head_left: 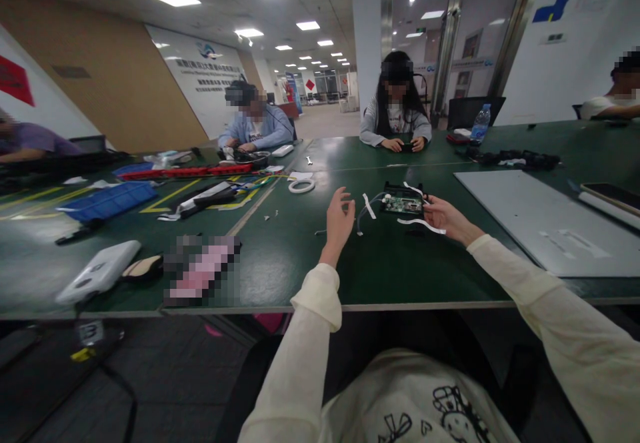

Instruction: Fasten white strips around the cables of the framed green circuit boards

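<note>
A green circuit board in a black frame (401,204) is in my right hand (447,219), whose fingers grip its right edge. Strips of white tape are around it: a long curled strip (421,223) below, and another along the top right. A dark cable (361,217) comes off the board's left side, with a short white strip (369,207) on it. To the left of the cable, my left hand (341,221) is raised with its fingers apart and slightly bent, holding nothing.
A roll of white tape (301,186) lies beyond my left hand. On the left are a blue tray (110,201), a white device (100,271) and a pink phone-shaped object (205,269). A grey panel (540,223) covers the right side. Several people sit around the green table (280,256).
</note>
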`<control>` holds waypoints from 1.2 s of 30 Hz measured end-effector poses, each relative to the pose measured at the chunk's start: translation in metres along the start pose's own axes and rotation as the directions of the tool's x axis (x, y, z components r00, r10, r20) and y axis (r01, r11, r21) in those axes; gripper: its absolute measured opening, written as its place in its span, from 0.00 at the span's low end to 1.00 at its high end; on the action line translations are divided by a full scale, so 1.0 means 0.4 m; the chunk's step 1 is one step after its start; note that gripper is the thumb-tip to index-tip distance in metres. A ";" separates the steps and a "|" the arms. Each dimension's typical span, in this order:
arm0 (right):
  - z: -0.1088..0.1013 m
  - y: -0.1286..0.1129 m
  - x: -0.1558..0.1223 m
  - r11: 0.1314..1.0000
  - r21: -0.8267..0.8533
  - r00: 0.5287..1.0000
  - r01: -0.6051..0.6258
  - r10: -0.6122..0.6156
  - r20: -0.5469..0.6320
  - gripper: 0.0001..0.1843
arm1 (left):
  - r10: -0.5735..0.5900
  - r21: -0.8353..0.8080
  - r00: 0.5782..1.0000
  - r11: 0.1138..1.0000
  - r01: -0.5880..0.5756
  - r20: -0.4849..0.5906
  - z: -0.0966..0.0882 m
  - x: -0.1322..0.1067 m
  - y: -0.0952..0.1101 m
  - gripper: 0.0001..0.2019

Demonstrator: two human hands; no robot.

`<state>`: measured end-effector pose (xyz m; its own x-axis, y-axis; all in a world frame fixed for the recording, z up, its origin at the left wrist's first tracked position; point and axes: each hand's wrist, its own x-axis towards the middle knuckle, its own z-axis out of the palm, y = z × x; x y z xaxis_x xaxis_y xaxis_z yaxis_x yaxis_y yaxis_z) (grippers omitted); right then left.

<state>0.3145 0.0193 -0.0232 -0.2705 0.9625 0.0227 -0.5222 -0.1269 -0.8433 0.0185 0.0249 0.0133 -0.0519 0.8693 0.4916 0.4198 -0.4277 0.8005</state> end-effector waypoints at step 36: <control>0.019 -0.016 0.006 0.984 -0.056 0.985 -0.171 0.172 0.000 0.06 | -0.417 -0.624 0.751 0.420 0.659 0.513 0.246 -0.026 0.014 0.15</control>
<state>0.3111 0.0206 -0.0136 -0.3560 0.9264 -0.1226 -0.4217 -0.2763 -0.8636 0.1105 0.0377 -0.0209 0.2506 0.9579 -0.1399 -0.4230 0.2384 0.8742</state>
